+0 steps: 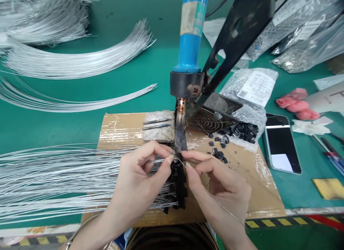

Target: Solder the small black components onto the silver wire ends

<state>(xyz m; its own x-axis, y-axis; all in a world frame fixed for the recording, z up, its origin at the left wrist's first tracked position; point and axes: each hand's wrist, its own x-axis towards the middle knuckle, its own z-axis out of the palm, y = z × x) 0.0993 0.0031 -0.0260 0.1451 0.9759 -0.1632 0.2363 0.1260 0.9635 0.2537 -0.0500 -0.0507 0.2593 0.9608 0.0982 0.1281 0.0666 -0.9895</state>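
A soldering iron with a blue handle (pixel 189 46) is clamped upright in a black stand arm (pixel 236 38), its metal tip (pixel 179 135) pointing down. Just left of the tip's lower end, the thumb and index finger of my left hand (pixel 142 174) pinch together; what lies between them is too small to make out. My right hand (pixel 220 185) holds a thin strand of solder wire (pixel 182 162) between thumb and index finger, its end close to the tip. Below the fingertips lies a row of black connectors (pixel 180 189), joined to grey wires (pixel 67 178) running off to the left.
Cardboard (pixel 258 185) covers the work spot. A pad with two metal pins (pixel 157 126), loose black connectors (pixel 219 153) and a plastic bag (pixel 249 89) surround the iron. A phone (pixel 282 142) lies right; wire bundles (pixel 80 63) lie at the back left.
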